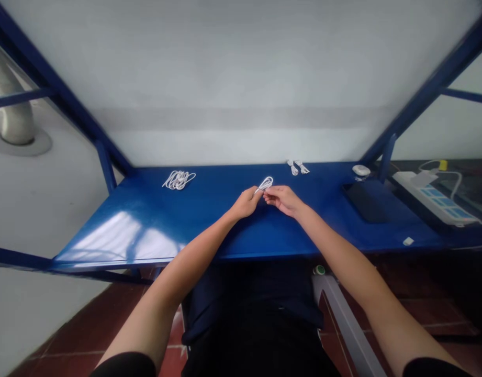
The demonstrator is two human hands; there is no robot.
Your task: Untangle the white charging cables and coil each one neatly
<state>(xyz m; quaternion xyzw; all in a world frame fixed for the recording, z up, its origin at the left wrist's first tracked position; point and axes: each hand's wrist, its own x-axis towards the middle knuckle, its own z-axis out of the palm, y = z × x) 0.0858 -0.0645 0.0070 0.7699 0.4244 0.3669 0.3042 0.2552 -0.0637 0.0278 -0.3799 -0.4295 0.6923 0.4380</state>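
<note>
A white cable (266,182), folded into a small looped bundle, is pinched between the thumb and fingers of my left hand (246,203) above the blue table. Close beside it, my right hand (283,199) has its thumb and forefinger brought together at the lower right side of the bundle. Whether those fingertips grip the cable or a thin tie around it is too small to tell. At the table's far left lies a loose tangle of white cable (178,179). Two tied white cable bundles (296,167) rest near the back edge, beyond my right hand.
The blue table (209,235) meets a pale wall, with blue frame posts at both sides. To the right are a dark phone-like slab (364,202), a round white object (360,170), a small white piece (408,241) and a white power strip (437,198).
</note>
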